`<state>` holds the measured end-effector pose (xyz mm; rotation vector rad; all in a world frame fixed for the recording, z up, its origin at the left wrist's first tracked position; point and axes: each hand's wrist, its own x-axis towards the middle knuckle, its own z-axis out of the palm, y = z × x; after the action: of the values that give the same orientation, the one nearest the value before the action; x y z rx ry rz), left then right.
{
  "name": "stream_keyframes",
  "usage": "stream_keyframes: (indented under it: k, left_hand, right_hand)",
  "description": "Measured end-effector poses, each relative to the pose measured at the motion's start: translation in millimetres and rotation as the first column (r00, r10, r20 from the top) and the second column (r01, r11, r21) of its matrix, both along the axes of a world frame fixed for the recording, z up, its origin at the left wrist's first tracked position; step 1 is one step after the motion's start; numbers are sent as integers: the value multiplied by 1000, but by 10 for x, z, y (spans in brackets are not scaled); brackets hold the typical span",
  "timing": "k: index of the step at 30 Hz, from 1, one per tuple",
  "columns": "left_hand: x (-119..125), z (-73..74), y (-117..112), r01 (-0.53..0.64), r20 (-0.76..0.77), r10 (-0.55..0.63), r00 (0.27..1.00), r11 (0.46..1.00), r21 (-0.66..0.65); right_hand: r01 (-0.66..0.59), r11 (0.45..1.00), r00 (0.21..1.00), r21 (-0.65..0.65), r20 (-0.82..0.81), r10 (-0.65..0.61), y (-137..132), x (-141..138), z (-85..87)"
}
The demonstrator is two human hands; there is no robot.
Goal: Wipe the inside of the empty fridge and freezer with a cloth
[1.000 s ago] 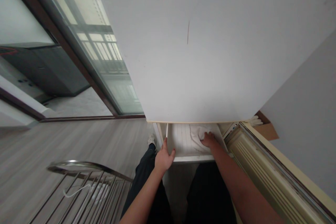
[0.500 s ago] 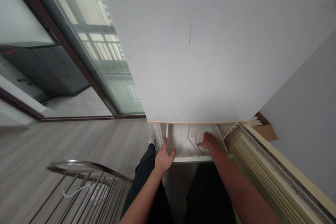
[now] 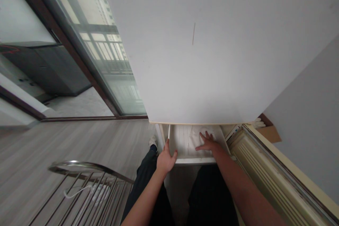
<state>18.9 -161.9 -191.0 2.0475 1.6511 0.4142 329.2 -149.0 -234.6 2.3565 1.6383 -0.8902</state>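
A white drawer [image 3: 181,144] is pulled out below the edge of a broad white panel [image 3: 206,70]. In the right part of the drawer lies a pale, creased cloth [image 3: 194,137]. My right hand [image 3: 208,143] rests over that cloth with its fingers spread, partly covering it. At the drawer's front left corner is my left hand [image 3: 166,158], fingers apart, with the index finger along the left side wall and the thumb stretched toward the front edge.
A metal rack [image 3: 90,183] with a curved rail and a white hanger [image 3: 76,192] stands at lower left. To the right is a cream ribbed panel [image 3: 275,180]. Beyond it sits a cardboard box [image 3: 268,132]. A glass sliding door [image 3: 113,77] is at left.
My right hand has shifted slightly left over the cloth and its fingers have spread wider. The creases in the cloth look smoother. My left hand has stayed at the drawer's corner.
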Motion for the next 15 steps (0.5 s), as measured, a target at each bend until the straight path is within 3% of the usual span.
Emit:
stream_keyframes:
  k: [3,9,15]
  left_hand:
    - [0,3,-5,2,4,-2,1000,1000,0]
    - [2,5,-4,-3,17,3,1000,1000,-2]
    - [13,46,-18,-23,-23,23,999,999,-29]
  right_hand:
    - [-45,999,995,-18,86,47,-5,-9,-12]
    - [91,995,983,32,159,-95,13,-7,-62]
    - [50,998,979,-26,197,-44,4,-69,-117]
